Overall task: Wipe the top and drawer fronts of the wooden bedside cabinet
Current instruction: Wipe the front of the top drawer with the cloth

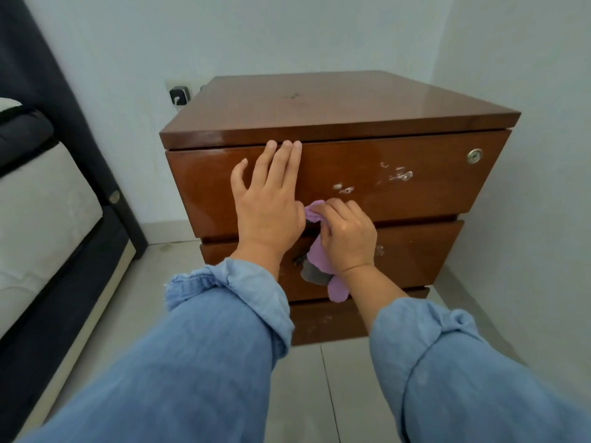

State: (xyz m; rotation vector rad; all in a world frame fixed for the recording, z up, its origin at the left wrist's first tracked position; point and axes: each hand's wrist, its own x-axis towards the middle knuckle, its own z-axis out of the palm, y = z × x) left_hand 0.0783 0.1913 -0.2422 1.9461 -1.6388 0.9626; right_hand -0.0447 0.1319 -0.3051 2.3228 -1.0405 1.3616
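Observation:
The wooden bedside cabinet (367, 103) stands against the wall, with a glossy brown top and three stacked drawer fronts. My left hand (268, 203) lies flat and open on the top drawer front (415, 193), fingertips at its upper edge. My right hand (347, 235) is shut on a purple cloth (316, 254) and presses it against the lower edge of the top drawer front, right beside my left hand. The cloth hangs down over the middle drawer front (415, 254). White scuff marks (399, 175) show on the top drawer, right of my hands.
A bed with a dark frame (64, 238) and pale mattress stands to the left. A wall socket with a plugged charger (179, 95) sits behind the cabinet's left corner. A round lock (474, 156) is at the top drawer's right. The right wall is close to the cabinet.

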